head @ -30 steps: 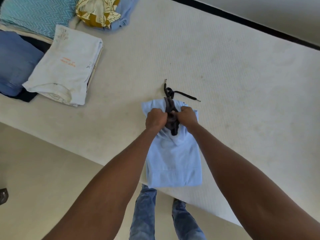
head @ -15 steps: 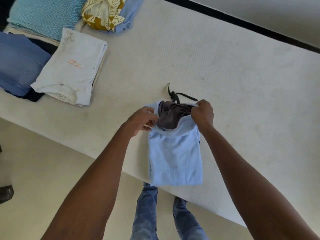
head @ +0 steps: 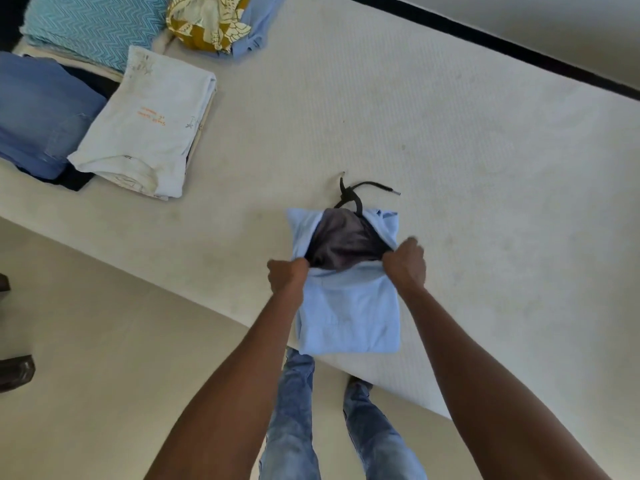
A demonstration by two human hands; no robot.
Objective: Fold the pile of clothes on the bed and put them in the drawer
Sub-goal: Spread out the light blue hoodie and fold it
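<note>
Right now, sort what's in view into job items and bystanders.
Job: light blue hooded garment, left hand, right hand, folded white printed shirt, folded blue jeans, white mattress.
Bystanders: brown shoe.

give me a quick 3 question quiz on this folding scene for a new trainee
1. True or false: both hands grip the light blue hoodie.
2. Multiple choice: where does the black drawstring lie? A) on the floor B) on the mattress past the hoodie's far end C) on the white folded shirt
3. Fill in: the lining showing in the hood opening between the hands is ____ in colour.

Key
1. True: the left hand and right hand each hold the hood's edge.
2. B
3. dark grey
</note>
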